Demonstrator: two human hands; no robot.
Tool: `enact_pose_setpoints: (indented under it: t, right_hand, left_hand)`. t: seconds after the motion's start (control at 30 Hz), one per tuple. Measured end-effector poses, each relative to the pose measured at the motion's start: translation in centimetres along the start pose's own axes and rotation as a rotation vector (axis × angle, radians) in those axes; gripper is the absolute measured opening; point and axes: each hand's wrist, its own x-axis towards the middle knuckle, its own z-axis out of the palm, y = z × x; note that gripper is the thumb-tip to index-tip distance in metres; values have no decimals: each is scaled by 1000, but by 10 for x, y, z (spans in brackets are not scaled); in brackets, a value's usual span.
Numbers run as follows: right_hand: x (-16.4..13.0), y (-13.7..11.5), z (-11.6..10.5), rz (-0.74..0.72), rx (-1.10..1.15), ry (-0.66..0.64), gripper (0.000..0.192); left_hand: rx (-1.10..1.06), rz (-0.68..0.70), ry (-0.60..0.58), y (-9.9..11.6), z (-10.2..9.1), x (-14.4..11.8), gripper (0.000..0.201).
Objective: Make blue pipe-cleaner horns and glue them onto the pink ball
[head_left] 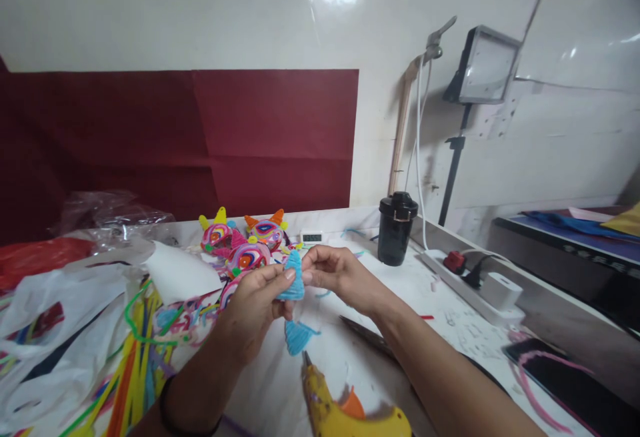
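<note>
A white worktable (280, 383) cluttered with craft bits runs under a glossy wall with a dark red paper panel (190, 137). From my remote seat I see the left hand (250, 310) and right hand (335, 273) pinching a small blue cone wound from fuzzy pipe cleaner (294, 278) between their fingertips, held clear of the table. Just below the grip lies a second blue wound cone (299, 335), and nearer me a yellow glue gun (345, 410) with its nozzle pointing up towards it. I judge the winding could loosen if either pinch slackens, and a wrist dipping low could brush that nozzle.
</note>
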Motion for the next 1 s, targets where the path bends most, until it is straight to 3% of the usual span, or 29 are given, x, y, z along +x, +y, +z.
enact_pose_setpoints:
  t: [0.3, 0.4, 0.57, 0.73, 0.83, 1.0]
  right_hand:
    - [3, 15, -1, 50, 154, 13, 43]
    - [5, 18, 1, 51, 115, 73, 40]
    - [3, 10, 9, 56, 22, 125, 35]
    - [1, 4, 15, 41, -60, 107, 35]
    - [1, 5, 15, 33, -85, 102, 35]
    - [1, 5, 11, 33, -145, 81, 37]
  left_hand:
    - [-49, -104, -133, 1, 4, -6, 27]
    - [-18, -35, -48, 0, 5, -4, 23]
    - [171, 197, 235, -3, 4, 2, 22]
    - [326, 302, 283, -6, 0, 3, 18]
    - [336, 280, 269, -6, 0, 3, 18]
    - [242, 94, 224, -3, -2, 6, 26]
